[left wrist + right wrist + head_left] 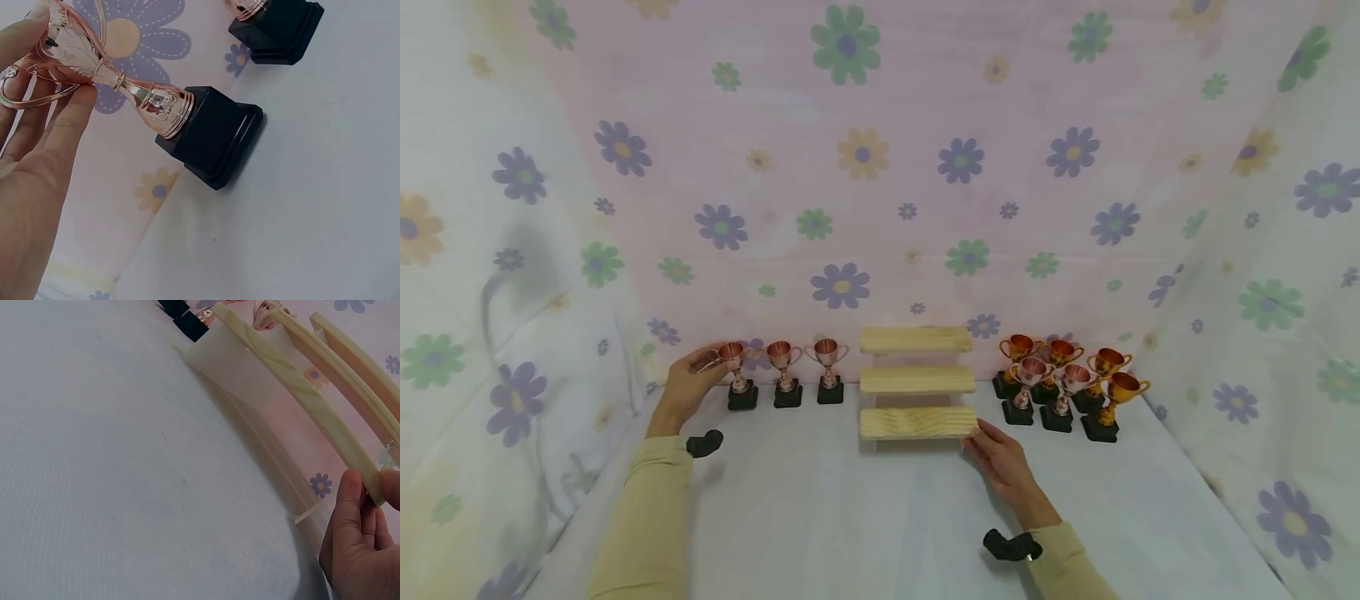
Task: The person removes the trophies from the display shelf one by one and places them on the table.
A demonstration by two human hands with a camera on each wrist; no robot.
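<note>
My left hand point(688, 390) holds the cup of the leftmost rose-gold trophy point(742, 395). In the left wrist view, the thumb lies on one side of the trophy's cup and fingers are behind it; its black base point(209, 134) stands on the table. Two more rose-gold trophies, a middle one point(787, 393) and a right one point(830, 387), stand beside it. In the middle is a three-step wooden display stand point(917, 422) with clear supports. My right hand point(1003, 467) pinches the right end of its lowest board point(325, 419) between thumb and fingers.
At the right, several trophies stand close together, rose-gold ones point(1018, 408) in front and golden ones point(1101, 425) behind and beside. A white cloth covers the table point(850, 525). Flower-patterned fabric point(910, 175) hangs at the back and both sides.
</note>
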